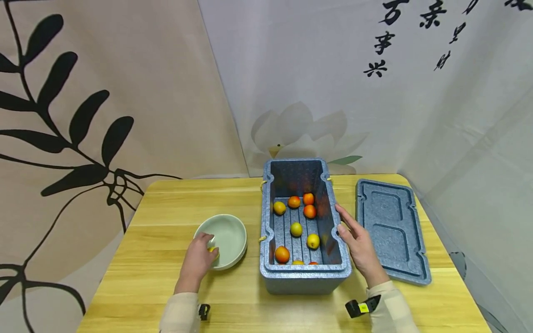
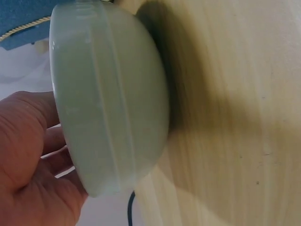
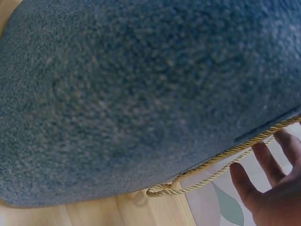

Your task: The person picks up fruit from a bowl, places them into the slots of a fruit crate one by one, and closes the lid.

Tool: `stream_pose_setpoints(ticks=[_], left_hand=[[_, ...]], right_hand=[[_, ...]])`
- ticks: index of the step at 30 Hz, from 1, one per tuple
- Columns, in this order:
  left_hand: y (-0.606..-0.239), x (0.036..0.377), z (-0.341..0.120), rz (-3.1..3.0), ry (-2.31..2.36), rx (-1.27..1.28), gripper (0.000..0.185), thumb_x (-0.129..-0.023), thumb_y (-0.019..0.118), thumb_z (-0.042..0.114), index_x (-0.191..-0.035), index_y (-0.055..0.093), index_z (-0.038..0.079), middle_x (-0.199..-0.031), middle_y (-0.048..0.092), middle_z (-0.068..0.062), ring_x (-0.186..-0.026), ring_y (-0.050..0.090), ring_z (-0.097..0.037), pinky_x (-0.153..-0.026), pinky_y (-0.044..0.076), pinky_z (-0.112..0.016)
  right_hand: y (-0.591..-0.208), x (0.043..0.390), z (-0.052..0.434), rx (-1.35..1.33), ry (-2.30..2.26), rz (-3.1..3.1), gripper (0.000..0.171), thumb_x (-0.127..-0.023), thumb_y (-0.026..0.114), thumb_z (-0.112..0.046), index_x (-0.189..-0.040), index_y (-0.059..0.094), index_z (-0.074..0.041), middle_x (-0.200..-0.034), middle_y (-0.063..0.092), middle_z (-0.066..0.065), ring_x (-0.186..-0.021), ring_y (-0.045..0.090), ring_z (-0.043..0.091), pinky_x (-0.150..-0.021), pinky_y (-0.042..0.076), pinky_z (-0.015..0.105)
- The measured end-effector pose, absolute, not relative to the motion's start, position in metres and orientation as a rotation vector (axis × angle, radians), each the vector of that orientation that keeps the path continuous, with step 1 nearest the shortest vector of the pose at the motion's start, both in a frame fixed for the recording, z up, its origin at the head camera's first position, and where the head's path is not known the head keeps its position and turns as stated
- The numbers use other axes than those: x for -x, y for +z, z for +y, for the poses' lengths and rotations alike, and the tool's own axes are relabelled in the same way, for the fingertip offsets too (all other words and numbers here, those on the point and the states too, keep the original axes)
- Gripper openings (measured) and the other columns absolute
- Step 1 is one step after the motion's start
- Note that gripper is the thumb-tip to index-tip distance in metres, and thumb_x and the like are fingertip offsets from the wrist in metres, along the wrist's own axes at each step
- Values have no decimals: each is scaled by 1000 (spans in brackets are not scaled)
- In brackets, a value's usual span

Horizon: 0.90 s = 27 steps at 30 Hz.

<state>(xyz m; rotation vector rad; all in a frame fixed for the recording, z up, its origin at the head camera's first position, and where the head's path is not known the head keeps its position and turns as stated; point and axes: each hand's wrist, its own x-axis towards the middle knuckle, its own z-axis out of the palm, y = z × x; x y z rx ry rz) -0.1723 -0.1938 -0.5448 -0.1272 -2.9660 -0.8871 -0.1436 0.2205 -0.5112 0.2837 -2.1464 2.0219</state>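
At the left, my left hand (image 1: 197, 260) reaches over the rim of a pale green bowl (image 1: 233, 238) and pinches a small yellow fruit (image 1: 214, 251), mostly covered by the fingers. The left wrist view shows those fingers behind the bowl wall (image 2: 113, 103), the fruit hidden there. A blue-grey foam box (image 1: 306, 280) stands uncovered to the right, with several orange and yellow fruits (image 1: 296, 229) spread over its ribbed floor. My right hand (image 1: 359, 245) rests its fairly straight fingers against the box's right rim, beside the yellow rope handle (image 3: 225, 157).
Right of the box, its blue-grey lid (image 1: 391, 226) lies flat on the wooden table (image 1: 141, 259). A cloth backdrop (image 1: 179, 92) hangs directly behind the table's far edge. The box's high walls surround the fruits.
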Motion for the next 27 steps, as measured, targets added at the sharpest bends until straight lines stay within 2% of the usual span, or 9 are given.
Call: stream_pose_setpoints(ticks=[6, 10, 14, 18, 21, 27], left_hand=[[-542, 173, -189, -3028, -791, 141, 41, -75, 79, -1, -110, 64, -16, -109, 59, -24, -99, 61, -41, -90, 51, -52], [-539, 174, -187, -3100, -719, 148, 40, -71, 80, -1, -106, 66, -15, -99, 61, -21, -89, 62, -35, -83, 53, -49], [-534, 176, -186, -3170, -722, 137, 39, -69, 79, -4, -103, 66, -16, -91, 58, -19, -79, 56, -27, -74, 53, -43], [-530, 177, -184, -3203, -754, 185, 16, -68, 76, -7, -80, 65, -7, -74, 54, -9, -67, 49, -21, -60, 47, -33], [-530, 177, -184, -3216, -773, 214, 17, -69, 74, -8, -69, 60, 1, -64, 49, -4, -62, 45, -18, -54, 40, -29], [-532, 179, -184, -3231, -800, 178, 12, -72, 75, -7, -76, 65, -1, -67, 51, -4, -64, 46, -18, -56, 41, -28]], right_hand=[[-511, 144, 220, -282, 2021, -2145, 46, -102, 47, -1, -147, 43, -4, -153, 36, 16, -131, 43, 10, -97, 45, 20], [-511, 145, 220, -284, 2017, -2139, 46, -102, 47, 0, -147, 44, -4, -152, 37, 16, -129, 45, 11, -96, 46, 21], [-513, 144, 220, -285, 2016, -2139, 46, -102, 46, 1, -147, 44, -4, -152, 37, 16, -131, 44, 12, -96, 46, 21], [-513, 144, 220, -280, 2012, -2147, 46, -102, 46, 1, -148, 44, -5, -153, 36, 15, -134, 39, 12, -98, 44, 20], [-512, 144, 220, -271, 2009, -2152, 46, -102, 46, 0, -148, 44, -6, -153, 36, 14, -135, 38, 12, -99, 43, 20], [-512, 144, 221, -268, 2011, -2156, 46, -102, 46, 0, -148, 44, -6, -153, 37, 14, -135, 39, 12, -98, 44, 20]])
